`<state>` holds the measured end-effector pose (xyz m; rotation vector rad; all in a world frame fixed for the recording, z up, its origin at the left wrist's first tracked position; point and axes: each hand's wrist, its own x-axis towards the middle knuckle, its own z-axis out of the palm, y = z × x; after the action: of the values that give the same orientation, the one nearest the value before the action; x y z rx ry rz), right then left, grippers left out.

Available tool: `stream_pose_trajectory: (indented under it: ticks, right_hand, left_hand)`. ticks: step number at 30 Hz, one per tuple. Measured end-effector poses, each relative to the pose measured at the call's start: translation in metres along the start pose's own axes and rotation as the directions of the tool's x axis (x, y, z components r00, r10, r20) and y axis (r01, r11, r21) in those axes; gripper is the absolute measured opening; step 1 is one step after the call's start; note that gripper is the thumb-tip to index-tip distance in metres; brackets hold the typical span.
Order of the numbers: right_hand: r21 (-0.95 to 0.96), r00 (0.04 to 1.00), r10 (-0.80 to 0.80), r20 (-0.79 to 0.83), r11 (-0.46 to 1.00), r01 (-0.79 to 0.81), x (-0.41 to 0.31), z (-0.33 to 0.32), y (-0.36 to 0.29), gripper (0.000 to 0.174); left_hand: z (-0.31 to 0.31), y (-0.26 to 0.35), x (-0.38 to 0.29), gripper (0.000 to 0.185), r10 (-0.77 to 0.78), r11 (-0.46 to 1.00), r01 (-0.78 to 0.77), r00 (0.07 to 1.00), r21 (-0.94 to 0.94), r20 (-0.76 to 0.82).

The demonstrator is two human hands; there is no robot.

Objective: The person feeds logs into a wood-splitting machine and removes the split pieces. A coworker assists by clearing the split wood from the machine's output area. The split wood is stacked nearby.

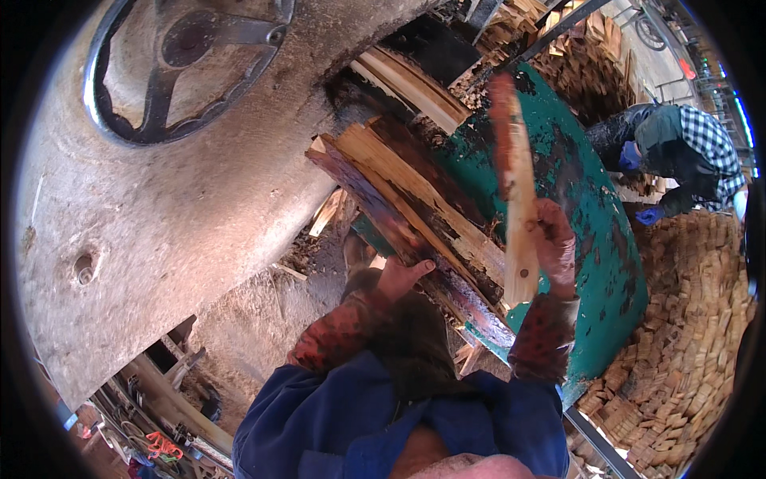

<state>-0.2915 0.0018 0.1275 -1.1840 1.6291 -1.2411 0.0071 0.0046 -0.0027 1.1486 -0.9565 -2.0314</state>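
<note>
My left hand (402, 278) grips the near edge of a dark, bark-edged wood slab (413, 236), with the thumb on top and the other fingers hidden. In my right hand (553, 242) is a short wooden board (520, 239), pale with a dark knot near its lower end and a reddish, blurred upper end. Under and beside the slab lie more rough boards, including a pale one (419, 197) with a ragged dark edge. These rest partly on a green metal table (598, 257) with flaking paint.
A large dusty machine housing (239, 197) with a spoked handwheel (191, 39) stands at left. Behind the green table, a bent-over person (676, 143) in blue gloves works near stacked wood pieces (688, 335). Another stack (580, 72) stands farther back. Sawdust (245, 335) covers the floor.
</note>
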Motion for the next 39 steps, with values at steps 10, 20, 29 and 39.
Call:
stream_pose_trajectory:
  ticks: [10, 20, 29, 39]
  right_hand:
    - [-0.396, 0.896, -0.19, 0.402, 0.846, 0.357, -0.008, 0.076, -0.011, 0.033]
    - [-0.627, 0.83, -0.364, 0.422, 0.544, 0.557, 0.114, 0.138, -0.014, 0.03]
    - [-0.74, 0.839, -0.354, 0.413, 0.406, 0.536, 0.252, 0.256, 0.014, 0.018]
    - [-0.715, 0.889, -0.222, 0.401, 0.531, 0.455, 0.183, 0.175, 0.013, 0.018]
  left_hand:
    - [0.007, 0.005, 0.003, 0.044, 0.132, 0.988, -0.134, 0.991, -0.083, -0.026]
    - [0.001, 0.021, -0.001, 0.04, -0.164, 0.986, 0.163, 0.986, 0.043, 0.017]
    - [0.001, 0.015, 0.002, 0.044, 0.077, 0.97, -0.08, 0.997, 0.231, 0.024]
    - [0.0, 0.028, -0.002, 0.045, -0.155, 0.967, 0.153, 0.988, 0.205, -0.006]
